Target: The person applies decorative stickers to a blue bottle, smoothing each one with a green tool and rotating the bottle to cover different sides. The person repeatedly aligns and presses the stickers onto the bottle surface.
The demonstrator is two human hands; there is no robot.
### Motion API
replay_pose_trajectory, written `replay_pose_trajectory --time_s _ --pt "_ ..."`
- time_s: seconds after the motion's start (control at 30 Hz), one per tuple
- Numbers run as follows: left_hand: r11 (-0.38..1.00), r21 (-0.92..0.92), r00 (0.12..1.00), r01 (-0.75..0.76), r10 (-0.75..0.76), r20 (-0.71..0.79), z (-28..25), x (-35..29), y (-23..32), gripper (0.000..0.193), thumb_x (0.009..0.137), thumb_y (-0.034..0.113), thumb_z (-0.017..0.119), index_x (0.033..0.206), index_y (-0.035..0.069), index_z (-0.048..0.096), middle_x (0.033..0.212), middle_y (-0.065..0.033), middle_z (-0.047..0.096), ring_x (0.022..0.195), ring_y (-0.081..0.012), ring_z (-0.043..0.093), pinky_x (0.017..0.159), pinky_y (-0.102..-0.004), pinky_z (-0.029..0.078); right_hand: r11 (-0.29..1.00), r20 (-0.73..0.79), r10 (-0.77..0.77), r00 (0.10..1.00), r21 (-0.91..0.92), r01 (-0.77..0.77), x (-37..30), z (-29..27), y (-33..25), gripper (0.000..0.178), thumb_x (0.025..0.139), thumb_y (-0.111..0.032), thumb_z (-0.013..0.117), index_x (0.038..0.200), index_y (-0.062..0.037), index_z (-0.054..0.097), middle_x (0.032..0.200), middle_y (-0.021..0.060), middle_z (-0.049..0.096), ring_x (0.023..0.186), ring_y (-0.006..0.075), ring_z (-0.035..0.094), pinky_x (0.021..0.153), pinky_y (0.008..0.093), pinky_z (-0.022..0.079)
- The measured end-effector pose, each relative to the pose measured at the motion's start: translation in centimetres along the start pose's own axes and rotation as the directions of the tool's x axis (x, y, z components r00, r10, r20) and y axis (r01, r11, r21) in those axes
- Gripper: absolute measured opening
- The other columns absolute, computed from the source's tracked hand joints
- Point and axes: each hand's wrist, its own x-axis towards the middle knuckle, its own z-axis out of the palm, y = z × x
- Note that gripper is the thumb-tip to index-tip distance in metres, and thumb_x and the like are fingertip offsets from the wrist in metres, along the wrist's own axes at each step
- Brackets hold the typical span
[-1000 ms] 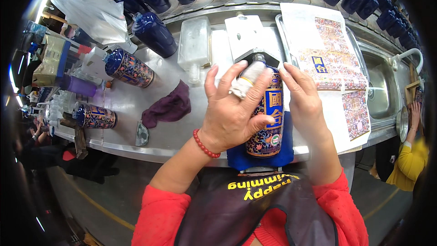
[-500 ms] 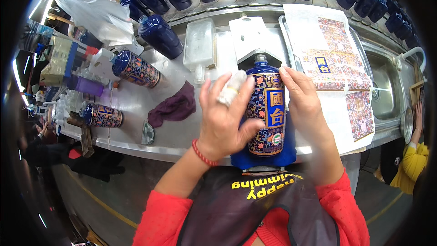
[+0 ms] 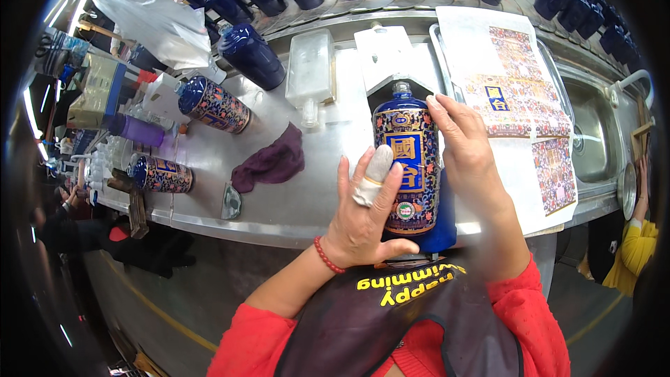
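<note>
Glossy blue, the patterned bottle [image 3: 407, 164] is laid near the table [image 3: 286, 202] edge, flanked by open left hand [image 3: 363, 216] and loosely opened right hand [image 3: 469, 152]; probably heavy, slippery, breakable, best cradled round its body.

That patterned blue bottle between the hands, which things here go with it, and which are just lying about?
Seem to belong:
- patterned blue bottle
- left hand and right hand, fingers on it
- patterned sheets, similar in design

Maybe just lying about:
- purple cloth
- clear bottle
- white plastic bag
</note>
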Motion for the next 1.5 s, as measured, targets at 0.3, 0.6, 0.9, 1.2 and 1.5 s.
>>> replay_pose_trajectory --time_s 0.3,0.6,0.9,1.2,1.5 --pt "0.997 0.058 0.999 0.051 -0.05 -0.013 -0.9 5.2 -3.5 0.097 0.094 0.076 0.044 0.151 -0.003 0.045 0.144 -0.0231 0.054 0.141 -0.0454 0.038 0.118 -0.0653 0.012 0.998 0.007 0.001 1.0 -0.063 0.0 -0.3 0.4 0.2 0.068 0.076 0.018 0.052 0.141 -0.0036 0.059 0.136 0.0232 0.057 0.123 0.0418 0.055 0.107 0.0471 0.045" --pt "0.97 0.242 1.0 -0.026 0.023 0.014 -1.7 7.0 -3.0 0.087 0.095 0.073 0.046 0.145 0.003 0.055 0.136 -0.0214 0.06 0.135 -0.0417 0.044 0.116 -0.069 0.013 1.0 -0.006 0.002 1.0 -0.018 -0.002 -0.8 0.5 0.5 0.067 0.077 0.016 0.053 0.141 -0.003 0.059 0.135 0.0237 0.057 0.122 0.0431 0.054 0.106 0.048 0.045" --pt "0.97 0.245 0.997 -0.005 -0.012 0.07 -2.0 5.3 -0.4 0.093 0.092 0.072 0.052 0.149 -0.001 0.05 0.146 -0.0239 0.054 0.139 -0.0427 0.04 0.118 -0.0679 0.011 1.0 -0.005 0.014 1.0 -0.013 -0.014 -1.4 0.3 0.8 0.064 0.078 0.016 0.052 0.14 0.0005 0.057 0.133 0.0242 0.057 0.121 0.0431 0.055 0.106 0.0476 0.045" --pt "0.989 0.14 0.996 0.049 -0.059 0.063 -1.5 0.7 0.7 0.106 0.09 0.074 0.054 0.156 -0.006 0.034 0.15 -0.0283 0.046 0.141 -0.0496 0.037 0.118 -0.0662 0.012 0.999 0.019 0.03 0.999 -0.025 -0.029 -3.0 -0.4 -0.1 0.074 0.077 0.017 0.052 0.146 -0.0086 0.056 0.138 0.0238 0.055 0.124 0.043 0.053 0.108 0.0479 0.045" --pt "0.991 0.13 0.999 0.034 -0.039 0.029 0.9 -2.7 1.1 0.088 0.094 0.069 0.054 0.154 0.005 0.047 0.156 -0.0257 0.043 0.144 -0.0478 0.034 0.117 -0.0659 0.014 0.997 0.086 0.024 0.996 0.073 -0.03 -8.6 -1.5 -2.3 0.056 0.089 -0.003 0.068 0.145 -0.0108 0.059 0.148 0.0237 0.05 0.127 0.0418 0.053 0.109 0.0464 0.044"
